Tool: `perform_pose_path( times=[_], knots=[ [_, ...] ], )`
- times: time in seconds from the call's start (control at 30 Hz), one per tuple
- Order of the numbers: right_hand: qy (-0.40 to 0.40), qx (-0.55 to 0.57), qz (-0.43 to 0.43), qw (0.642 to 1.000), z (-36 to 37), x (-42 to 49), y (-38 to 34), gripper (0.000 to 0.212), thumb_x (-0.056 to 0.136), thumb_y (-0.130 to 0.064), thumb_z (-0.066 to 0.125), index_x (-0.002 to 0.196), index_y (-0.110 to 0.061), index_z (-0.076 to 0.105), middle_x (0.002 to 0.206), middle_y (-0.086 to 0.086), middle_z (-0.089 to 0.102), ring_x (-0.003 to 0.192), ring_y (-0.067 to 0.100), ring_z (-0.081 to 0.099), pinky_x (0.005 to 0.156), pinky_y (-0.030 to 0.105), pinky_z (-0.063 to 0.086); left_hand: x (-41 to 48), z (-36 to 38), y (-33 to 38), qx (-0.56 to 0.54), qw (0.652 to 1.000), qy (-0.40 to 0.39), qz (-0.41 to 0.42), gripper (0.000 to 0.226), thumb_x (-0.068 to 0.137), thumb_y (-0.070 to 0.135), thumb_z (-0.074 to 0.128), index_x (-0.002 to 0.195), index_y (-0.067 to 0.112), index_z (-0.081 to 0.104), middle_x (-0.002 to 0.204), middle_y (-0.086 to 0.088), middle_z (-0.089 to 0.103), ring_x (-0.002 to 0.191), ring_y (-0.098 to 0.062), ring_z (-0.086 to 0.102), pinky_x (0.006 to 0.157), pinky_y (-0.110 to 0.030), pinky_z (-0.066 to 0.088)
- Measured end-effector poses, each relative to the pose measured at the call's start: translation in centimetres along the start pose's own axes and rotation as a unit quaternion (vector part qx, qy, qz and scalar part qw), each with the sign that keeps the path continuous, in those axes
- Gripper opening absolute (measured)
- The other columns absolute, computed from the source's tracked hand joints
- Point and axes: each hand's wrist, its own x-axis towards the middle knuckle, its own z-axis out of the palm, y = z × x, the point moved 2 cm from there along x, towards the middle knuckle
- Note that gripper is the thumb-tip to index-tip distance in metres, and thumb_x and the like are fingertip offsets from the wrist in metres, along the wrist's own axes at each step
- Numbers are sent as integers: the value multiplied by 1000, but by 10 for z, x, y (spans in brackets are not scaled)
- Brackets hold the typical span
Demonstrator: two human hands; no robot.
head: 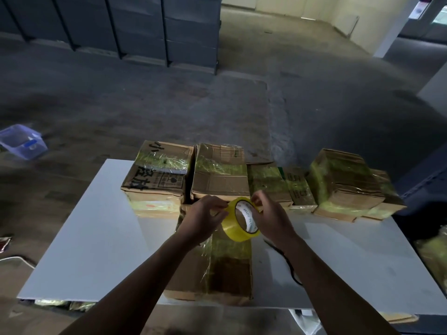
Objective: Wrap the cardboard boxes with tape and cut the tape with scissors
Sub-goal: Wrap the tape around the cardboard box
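Both hands hold the yellow tape roll (pixel 242 220): the left hand (pixel 202 222) pinches its edge at 9 o'clock, and the right hand (pixel 269 217) curls fingers over its rim at 3 o'clock. The roll is just above the near cardboard box (pixel 217 269) on the white table (pixel 96 238). At 12 o'clock stands a row of taped boxes (pixel 220 175); the end box (pixel 154 175) at 10 o'clock bears large black Chinese characters. The print on the roll's core is too blurred to read.

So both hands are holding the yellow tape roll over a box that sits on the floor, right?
Not quite. The head view shows the left hand and the right hand both holding the yellow tape roll over a box, but that box sits on the white table, not on the floor.
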Motion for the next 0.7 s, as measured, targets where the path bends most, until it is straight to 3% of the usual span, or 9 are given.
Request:
perform_pose_path(
  times=[0.07, 0.17, 0.27, 0.33, 0.43, 0.5, 0.57, 0.7],
  knots=[
    [-68, 24, 21, 997, 4, 3, 1, 9, 92, -18, 55, 98, -24, 56, 98, -1, 63, 87, 18, 60, 66, 33, 48, 3, -4, -3, -11, 999, -27, -22, 11, 85, 15, 70, 96, 12, 72, 90, 1, 70, 82, -10, 64, 71, -21, 50],
    [-180, 95, 79, 976, 8, 1, 2, 20, 94, -15, 50, 86, -30, 61, 96, 0, 62, 80, 17, 60, 52, 24, 47, 4, -9, -9, -34, 996, -28, -79, 2, 85, 14, 70, 85, 13, 72, 75, -1, 69, 66, -11, 63, 61, -25, 50],
    [-249, 213, 136, 935, 14, -5, 5, 27, 100, -33, 46, 114, -19, 65, 112, 13, 63, 93, 24, 64, 62, 26, 53, -1, -12, -18, -117, 978, -14, -175, 8, 90, 11, 65, 83, 10, 68, 70, -2, 66, 59, -11, 64, 52, -22, 54],
    [-245, 294, 164, 909, 19, -9, 3, 50, 97, -50, 38, 122, -13, 59, 114, 15, 66, 104, 28, 65, 77, 33, 56, -5, -15, -24, -180, 956, -15, -232, 11, 92, 8, 61, 84, 6, 67, 65, -2, 65, 54, -10, 65, 53, -23, 56],
    [-189, 304, 124, 925, 30, -8, -8, 52, 92, -53, 32, 104, -12, 63, 98, 6, 65, 98, 18, 62, 90, 34, 48, -11, -17, -30, -256, 926, -22, -276, 21, 93, 8, 59, 74, 3, 66, 56, -5, 59, 48, -12, 61, 53, -24, 56],
    [-147, 308, 94, 935, 37, -7, -17, 48, 91, -50, 33, 80, -8, 53, 71, 15, 47, 68, 22, 48, 74, 36, 42, -16, -19, -36, -287, 907, -21, -307, 24, 93, 11, 62, 72, -1, 63, 55, -8, 56, 46, -12, 60, 52, -23, 56],
    [-121, 313, 76, 939, 44, -6, -25, 46, 91, -49, 35, 62, -14, 43, 54, 6, 36, 49, 18, 36, 56, 31, 34, -20, -20, -42, -297, 896, -20, -329, 22, 93, 11, 62, 74, -2, 62, 55, -7, 58, 46, -11, 61, 51, -22, 55],
    [-97, 289, 71, 950, 53, -4, -38, 49, 90, -52, 41, 54, -18, 39, 49, 0, 34, 44, 17, 32, 49, 28, 26, -26, -21, -54, -274, 896, 7, -348, 24, 92, 10, 63, 71, -2, 59, 56, -8, 58, 46, -11, 61, 49, -22, 54]
  ],
)
